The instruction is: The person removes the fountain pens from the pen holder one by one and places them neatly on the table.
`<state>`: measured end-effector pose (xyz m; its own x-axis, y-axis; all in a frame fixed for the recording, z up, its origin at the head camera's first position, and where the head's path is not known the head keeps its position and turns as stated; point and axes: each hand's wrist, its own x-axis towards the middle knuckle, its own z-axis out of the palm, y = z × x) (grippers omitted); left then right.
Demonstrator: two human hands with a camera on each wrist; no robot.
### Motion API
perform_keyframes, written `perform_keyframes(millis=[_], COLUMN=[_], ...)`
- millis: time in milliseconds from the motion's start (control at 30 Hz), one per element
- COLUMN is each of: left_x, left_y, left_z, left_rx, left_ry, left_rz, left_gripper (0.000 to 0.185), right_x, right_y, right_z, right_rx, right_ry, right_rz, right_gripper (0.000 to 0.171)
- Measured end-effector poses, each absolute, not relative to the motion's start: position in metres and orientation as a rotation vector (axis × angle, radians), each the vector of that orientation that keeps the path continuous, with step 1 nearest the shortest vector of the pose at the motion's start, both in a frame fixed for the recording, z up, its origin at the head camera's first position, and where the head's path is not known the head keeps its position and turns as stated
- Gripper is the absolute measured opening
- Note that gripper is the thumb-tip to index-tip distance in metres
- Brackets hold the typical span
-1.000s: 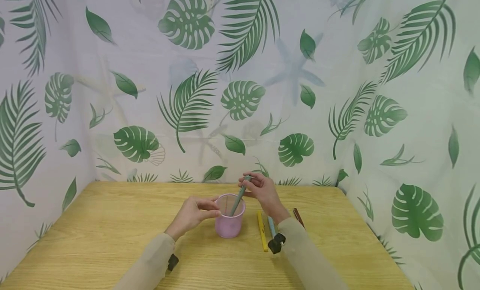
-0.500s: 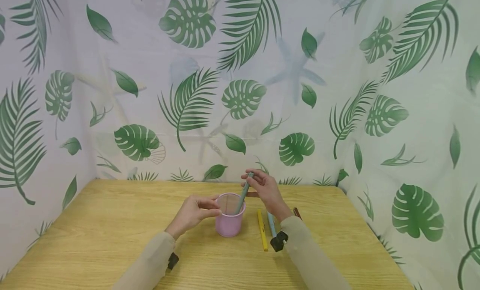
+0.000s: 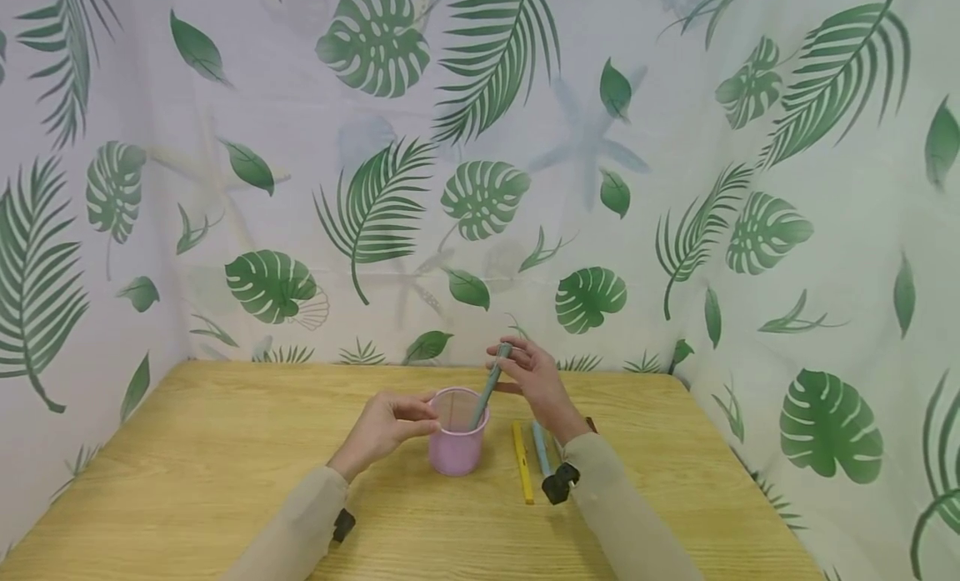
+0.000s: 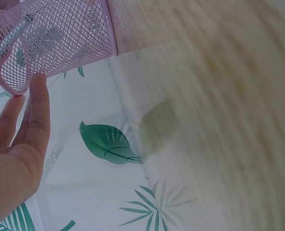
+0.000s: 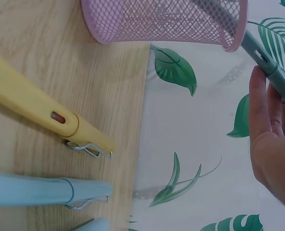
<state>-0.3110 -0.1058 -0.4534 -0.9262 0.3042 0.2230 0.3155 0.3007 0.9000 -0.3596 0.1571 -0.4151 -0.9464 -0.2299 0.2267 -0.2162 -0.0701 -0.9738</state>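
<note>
Since a second ago the grey-green pen (image 3: 488, 384) has tipped a little more upright and sunk slightly deeper into the pink mesh cup (image 3: 457, 432), while the right hand (image 3: 534, 379) has shifted a touch to the right above it. That hand pinches the pen's upper end between thumb and fingertips; in the right wrist view the barrel crosses the cup's rim at a slant, its lower part inside the mesh. The left hand (image 3: 386, 425) steadies the cup from its left side, fingertips against the wall near the rim with the fingers fairly straight, so it braces rather than clasps. The cup stands on the wooden table (image 3: 187, 481), about mid-table and close to the person.

Judging from this, the step in hand is dropping this pen into the cup, and it looks nearly done. Just right of the cup lie a yellow pen (image 3: 522, 462) and a light blue pen (image 3: 541, 448), side by side and apart from the cup, with a dark brown one (image 3: 592, 423) mostly hidden behind the right sleeve. The next move calls for the right fingers to let go once the tip rests on the bottom, then to reach down for the yellow pen, the nearest one
</note>
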Motion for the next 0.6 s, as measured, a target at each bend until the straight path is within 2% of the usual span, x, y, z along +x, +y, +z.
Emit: perform_keyframes(millis=[300,600], left_x=[-0.313,-0.314], left_y=[-0.106,-0.105], left_z=[-0.453,-0.451], left_rx=[-0.599,-0.579], left_ry=[-2.537,-2.522], left_rz=[-1.763,-1.784], left_gripper=[0.024,0.021], right_x=[-0.363,-0.364], right_y=[0.165,0.176], right_z=[-0.418,-0.418], right_rx=[-0.414,-0.309], right_ry=[2.045,1.969], right_rz=[-2.450,-2.529], right_gripper=[0.028,0.033])
